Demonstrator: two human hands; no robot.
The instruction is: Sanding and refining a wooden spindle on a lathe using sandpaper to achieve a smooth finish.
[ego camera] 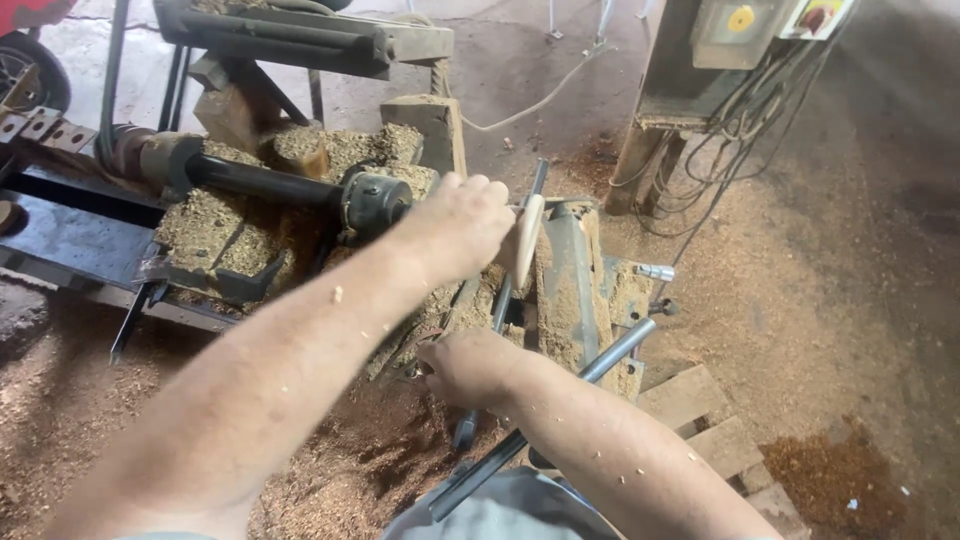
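The pale wooden spindle (528, 238), a slim tapered piece of light wood, stands nearly upright at the middle of the wood lathe (370, 205), just right of the dark round chuck (377, 203) and just left of the sawdust-caked metal tool rest (570, 285). The left hand (462, 228) reaches across the lathe from the left and lies against the spindle, its fingers curled toward the wood; whether they wrap it fully or only press on it cannot be told, since the back of the hand hides the fingertips. The right hand (472, 368) sits below the spindle, nearer the person, closed in a fist around the handle of a long turning tool (500, 310) whose dark shaft runs up past the spindle on its left side. A second long steel bar (560, 395) slants under the right forearm, from the lower edge of the lathe up toward the tool rest. Wood shavings (230, 225) heap thickly on the lathe bed left of the spindle and spread over the floor (800, 300) to its right. Well beyond the spindle, at the upper right, a grey control box (720, 40) with hanging cables stands on posts.
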